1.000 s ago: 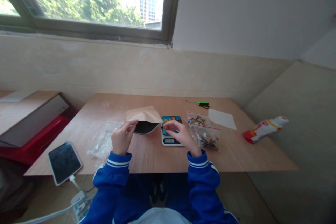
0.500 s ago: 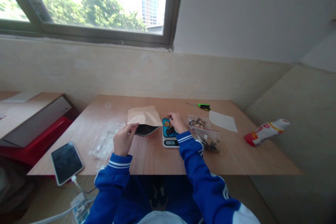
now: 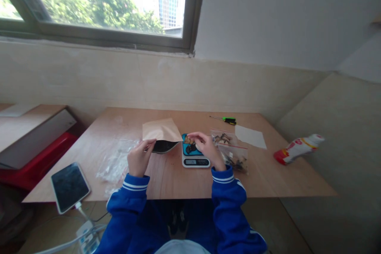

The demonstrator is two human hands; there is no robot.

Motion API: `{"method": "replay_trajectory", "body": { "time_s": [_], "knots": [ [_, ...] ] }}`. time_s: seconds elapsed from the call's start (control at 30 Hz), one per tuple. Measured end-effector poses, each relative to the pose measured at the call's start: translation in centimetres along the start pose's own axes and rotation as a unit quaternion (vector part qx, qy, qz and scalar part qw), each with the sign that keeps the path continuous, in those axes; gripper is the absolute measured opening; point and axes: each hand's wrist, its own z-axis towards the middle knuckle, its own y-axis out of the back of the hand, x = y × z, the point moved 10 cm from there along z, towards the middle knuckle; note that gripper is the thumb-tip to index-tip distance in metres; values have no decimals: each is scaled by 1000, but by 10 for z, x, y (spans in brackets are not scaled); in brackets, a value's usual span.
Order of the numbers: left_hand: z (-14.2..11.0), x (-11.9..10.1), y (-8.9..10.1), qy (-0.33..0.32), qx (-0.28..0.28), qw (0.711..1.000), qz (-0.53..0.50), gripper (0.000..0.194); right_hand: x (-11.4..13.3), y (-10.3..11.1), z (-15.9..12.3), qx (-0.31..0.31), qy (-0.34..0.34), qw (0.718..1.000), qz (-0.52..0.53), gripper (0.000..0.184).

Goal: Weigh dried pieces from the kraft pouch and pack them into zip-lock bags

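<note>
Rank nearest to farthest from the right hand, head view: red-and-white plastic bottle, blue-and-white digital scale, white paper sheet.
1. Digital scale: under the right hand.
2. Paper sheet: to its right, farther back.
3. Plastic bottle: far right.

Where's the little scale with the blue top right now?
In the head view, the scale sits mid-table, just right of the brown paper bag and left of the clear bags, partly under the right hand.

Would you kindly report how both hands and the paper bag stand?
Left hand pinching edge of paper bag, mouth open. Right hand over scale, grip unclear; brown and dark pieces on scale. Plastic bags lying close on the right.
</note>
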Motion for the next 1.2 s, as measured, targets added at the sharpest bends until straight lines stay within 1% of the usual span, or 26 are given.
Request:
{"method": "replay_trajectory", "body": {
  "time_s": [0.07, 0.1, 0.17, 0.2, 0.27, 0.3, 0.37, 0.4, 0.47, 0.53, 0.6, 0.63, 0.7, 0.77, 0.83, 0.97, 1.03, 1.13, 1.2],
  "knots": [
    [-1, -2, -3, 2, 2, 1000, 7, 19, 25, -36, -12, 97, 10, 994, 49, 28],
    [-2, -3, -5, 3, 6, 1000, 12, 19, 37, -56, -19, 144, 22, 988, 48, 29],
    [-5, -2, -11, 4, 22, 999, 29, 19, 54, -95, -35, 231, 32, 972, 20, 31],
    [-6, 0, -15, 4, 34, 999, 42, 20, 58, -113, -44, 270, 31, 962, 5, 32],
    [-10, 8, -25, 6, 66, 995, 78, 21, 58, -144, -63, 337, 12, 941, -17, 35],
    [-13, 13, -30, 10, 85, 992, 96, 22, 55, -155, -73, 364, -3, 931, -25, 38],
    [-20, 25, -42, 21, 125, 985, 118, 21, 47, -168, -88, 393, -29, 918, -35, 46],
    [-24, 31, -46, 26, 142, 982, 119, 21, 44, -170, -94, 398, -38, 916, -38, 50],
    [-32, 38, -50, 24, 155, 982, 104, 22, 38, -165, -99, 381, -49, 922, -39, 55],
    [-41, 43, -45, 5, 140, 987, 84, 25, 32, -152, -99, 345, -59, 936, -42, 54],
    [-51, 53, -34, -8, 109, 991, 83, 29, 25, -136, -97, 309, -69, 947, -56, 49],
    [-56, 61, -30, -2, 102, 990, 95, 31, 21, -129, -96, 295, -72, 951, -64, 46],
    [-66, 87, -20, 46, 86, 986, 135, 33, 15, -118, -95, 273, -76, 956, -78, 41],
    [-75, 107, -20, 81, 104, 979, 154, 33, 11, -111, -95, 259, -80, 959, -85, 40],
    [-79, 117, -24, 92, 129, 976, 150, 29, 8, -110, -96, 260, -90, 957, -90, 39],
    [-78, 121, -29, 114, 156, 975, 113, 21, 5, -117, -101, 291, -121, 944, -98, 39],
    [-75, 119, -27, 131, 158, 975, 91, 19, 6, -118, -103, 298, -127, 941, -100, 39],
    [-71, 107, -14, 142, 131, 980, 56, 18, 6, -119, -102, 289, -131, 944, -87, 36],
    [-67, 90, -2, 131, 97, 986, 31, 20, 5, -118, -99, 254, -144, 955, -60, 35]
  ]
}}
